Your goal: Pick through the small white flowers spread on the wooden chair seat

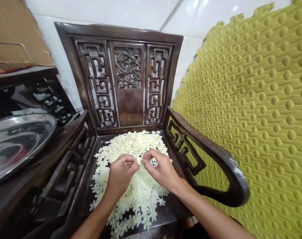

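Observation:
A thick spread of small white-yellow flowers [131, 142] covers the seat of a dark carved wooden chair [129, 109]. Above the middle of this pile, my left hand [123, 171] and my right hand [160, 166] meet at the fingertips. Between them is one small pale flower [139, 161], partly hidden by the fingers. The thumb and index finger of each hand are pinched at it, the left on one side and the right on the other.
A round shiny metal tray [45, 132] lies at the left, by the chair's left armrest [63, 146]. The right armrest [215, 152] curves forward beside a yellow-green bumpy foam mat [260, 99] standing upright. White tiles [121, 11] line the wall behind.

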The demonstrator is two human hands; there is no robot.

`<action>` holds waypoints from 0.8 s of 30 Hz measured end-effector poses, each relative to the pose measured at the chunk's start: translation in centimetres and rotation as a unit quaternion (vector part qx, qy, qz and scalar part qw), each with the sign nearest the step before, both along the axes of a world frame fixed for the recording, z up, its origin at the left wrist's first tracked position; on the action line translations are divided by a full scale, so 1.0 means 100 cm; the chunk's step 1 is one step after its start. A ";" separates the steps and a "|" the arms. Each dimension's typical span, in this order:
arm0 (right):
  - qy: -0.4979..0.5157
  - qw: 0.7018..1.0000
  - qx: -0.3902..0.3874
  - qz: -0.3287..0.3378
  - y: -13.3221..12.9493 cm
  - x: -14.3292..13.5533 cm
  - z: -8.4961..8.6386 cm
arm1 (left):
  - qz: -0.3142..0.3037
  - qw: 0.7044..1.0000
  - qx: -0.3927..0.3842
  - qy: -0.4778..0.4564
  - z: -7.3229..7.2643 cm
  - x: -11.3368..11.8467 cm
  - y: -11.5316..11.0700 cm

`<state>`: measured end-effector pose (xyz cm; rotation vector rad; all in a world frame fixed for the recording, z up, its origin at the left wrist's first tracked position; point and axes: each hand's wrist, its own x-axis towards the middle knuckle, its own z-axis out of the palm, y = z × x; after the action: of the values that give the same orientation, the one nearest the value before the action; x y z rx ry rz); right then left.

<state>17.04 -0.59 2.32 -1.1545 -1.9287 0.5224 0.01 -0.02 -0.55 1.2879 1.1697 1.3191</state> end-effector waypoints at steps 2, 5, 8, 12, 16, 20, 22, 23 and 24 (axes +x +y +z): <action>-0.003 1.000 0.004 0.007 -0.001 -0.001 0.002 | 0.012 1.000 0.012 0.005 0.002 0.001 -0.002; -0.015 1.000 0.004 0.026 -0.003 -0.002 0.002 | 0.008 0.998 0.051 0.019 0.004 0.001 -0.005; -0.014 0.999 -0.005 0.030 -0.003 -0.003 0.001 | -0.007 0.996 0.084 0.043 0.004 0.001 -0.007; -0.010 0.999 -0.011 0.028 -0.003 -0.003 -0.001 | -0.009 0.992 0.103 0.066 0.003 0.000 -0.008; -0.009 1.000 -0.003 0.022 -0.002 -0.002 -0.002 | -0.011 0.993 0.097 0.062 0.004 0.000 -0.008; -0.007 1.000 -0.001 0.028 -0.002 -0.001 -0.003 | -0.010 0.997 0.072 0.039 0.006 0.002 -0.008; -0.007 1.000 -0.001 0.027 -0.002 0.000 -0.002 | -0.013 0.997 0.068 0.031 0.007 0.002 -0.009; -0.007 1.000 -0.002 0.026 -0.002 0.000 -0.002 | -0.015 0.997 0.068 0.027 0.007 0.003 -0.009; -0.006 1.000 -0.003 0.024 -0.003 0.000 -0.001 | -0.018 0.997 0.068 0.024 0.007 0.003 -0.009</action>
<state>17.02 -0.85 2.21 -1.1191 -1.9717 0.5474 0.27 -0.94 0.19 1.4380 1.1004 1.3681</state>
